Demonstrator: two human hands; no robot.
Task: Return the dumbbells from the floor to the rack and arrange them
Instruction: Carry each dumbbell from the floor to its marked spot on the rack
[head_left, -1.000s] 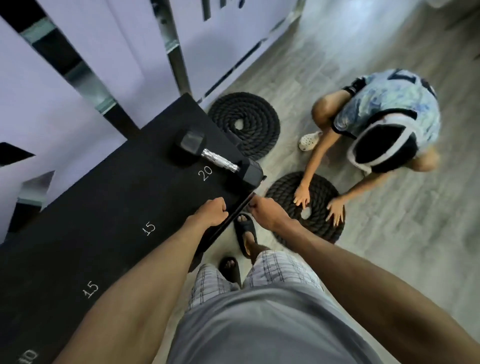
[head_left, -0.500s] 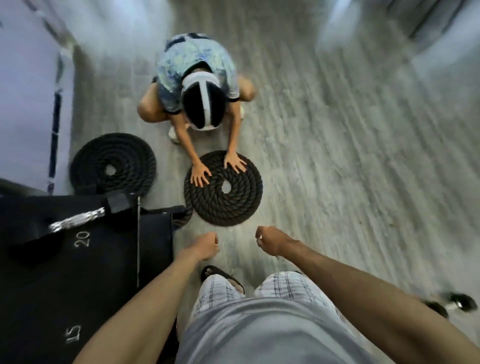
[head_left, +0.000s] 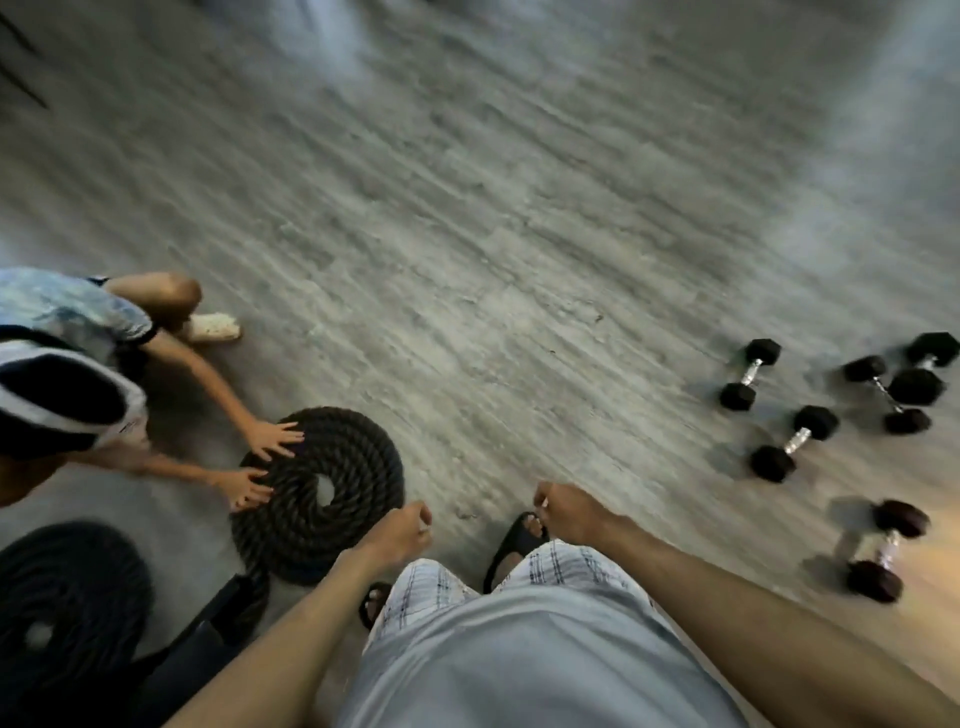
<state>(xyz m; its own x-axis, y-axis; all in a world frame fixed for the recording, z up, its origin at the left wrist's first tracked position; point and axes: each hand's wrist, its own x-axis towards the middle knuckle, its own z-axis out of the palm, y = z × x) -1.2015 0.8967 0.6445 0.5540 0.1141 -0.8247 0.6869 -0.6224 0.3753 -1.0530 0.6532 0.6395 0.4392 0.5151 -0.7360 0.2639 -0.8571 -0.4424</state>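
Left hand (head_left: 402, 530) and right hand (head_left: 569, 512) are curled and empty, with seemingly five dumbbells (head_left: 795, 443) left on the floor (head_left: 519, 260)

dumbbells (head_left: 795, 443): black, silver handles | floor (head_left: 519, 260): grey woodgrain | rope coil (head_left: 358, 462): black | shorts (head_left: 563, 569): white plaid

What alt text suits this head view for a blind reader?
Five dumbbells lie on a grey floor at right, beyond a person's curled, empty left hand and right hand; at left, another person crouches touching a coiled rope.
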